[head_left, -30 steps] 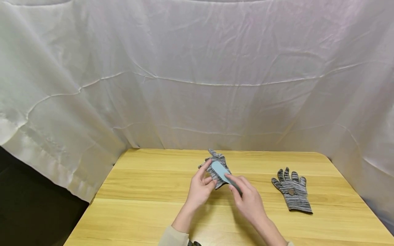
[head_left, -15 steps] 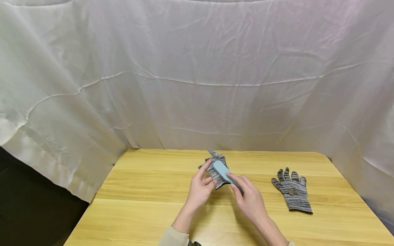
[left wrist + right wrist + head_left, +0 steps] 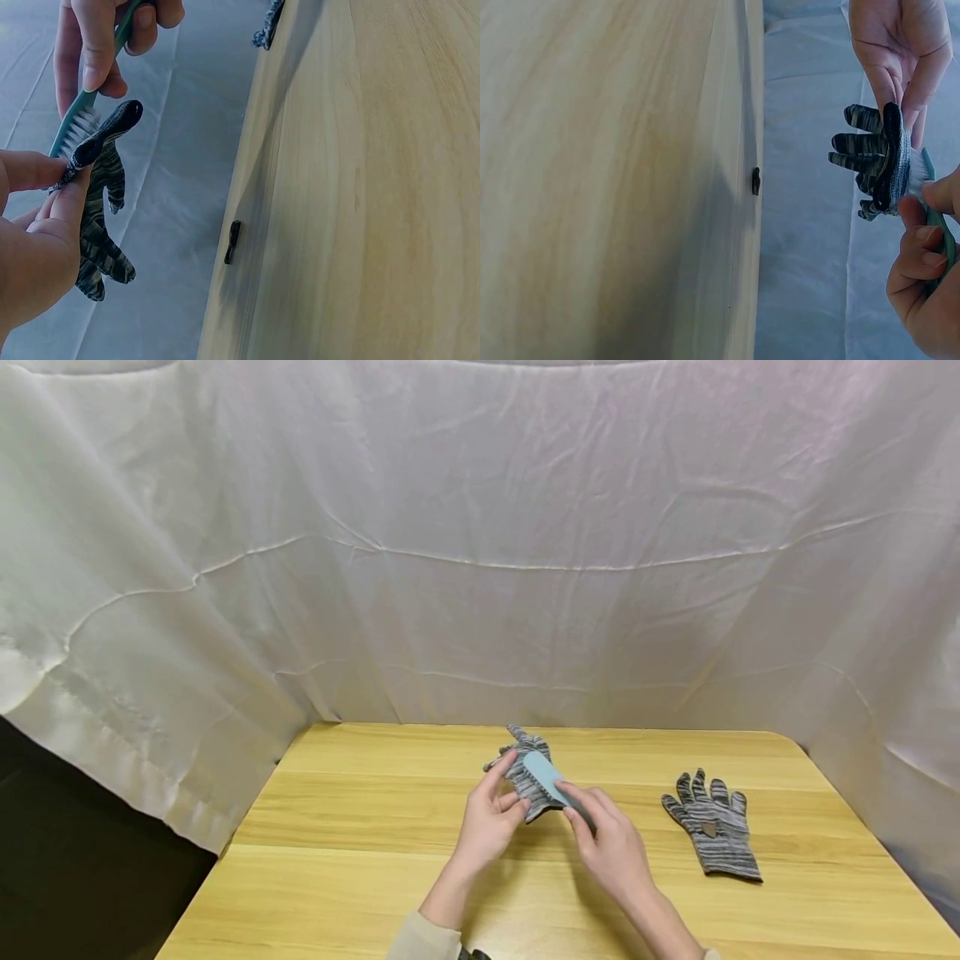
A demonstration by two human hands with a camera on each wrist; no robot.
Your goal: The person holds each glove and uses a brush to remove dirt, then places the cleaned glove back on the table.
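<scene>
Held above the table is a grey-and-black striped knit glove (image 3: 536, 744), its edge pinched between the thumb and fingers of my left hand (image 3: 486, 824). My right hand (image 3: 613, 847) grips the handle of a light-blue brush (image 3: 541, 770). White bristles (image 3: 77, 133) face the glove and touch its fabric near the cuff, as the left wrist view shows. In the right wrist view the glove's fingers (image 3: 860, 144) hang loose beyond the dark cuff. A second striped glove (image 3: 716, 837) lies flat at the table's right, with a small brown patch on it.
The wooden table (image 3: 337, 827) runs back to a pale hanging curtain (image 3: 480, 635). A small dark object (image 3: 232, 241) shows near the table's edge in the left wrist view; its kind is unclear. Darkness fills the lower left beyond the curtain.
The brush and my right hand have slid slightly right and down over the glove, toward its cuff. My left hand and the second glove stay in place.
</scene>
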